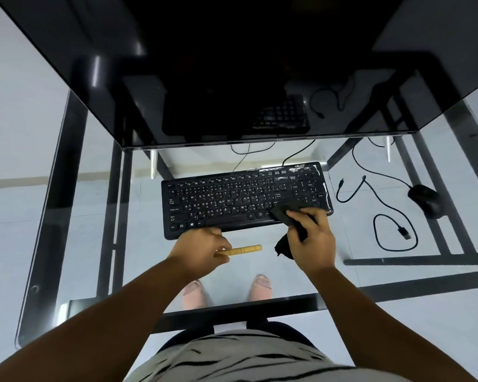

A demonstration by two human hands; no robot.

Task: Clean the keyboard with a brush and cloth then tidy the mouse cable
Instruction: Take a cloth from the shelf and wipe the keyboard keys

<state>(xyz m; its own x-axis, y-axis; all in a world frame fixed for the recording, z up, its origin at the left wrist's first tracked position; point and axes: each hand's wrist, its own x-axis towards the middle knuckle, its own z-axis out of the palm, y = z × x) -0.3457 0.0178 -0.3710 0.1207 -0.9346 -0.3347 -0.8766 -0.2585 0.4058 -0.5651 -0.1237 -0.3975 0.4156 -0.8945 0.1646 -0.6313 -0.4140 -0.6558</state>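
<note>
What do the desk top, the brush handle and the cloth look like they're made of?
Desk top: clear glass; feet and floor show through it. Brush handle: pale wood or bamboo, matte tan, possibly plastic. Cloth: soft dark fabric, crumpling and draping under the right hand.

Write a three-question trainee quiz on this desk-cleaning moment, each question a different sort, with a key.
1. True or false: the right hand presses the dark cloth on the right end of the keyboard.
2. What does the left hand hold? A) the mouse B) the wooden brush handle C) a loose cable
3. Fill in: the mouse lies to the ___ of the keyboard, its cable not yet tidied.

Key: 1 true; 2 B; 3 right
</note>
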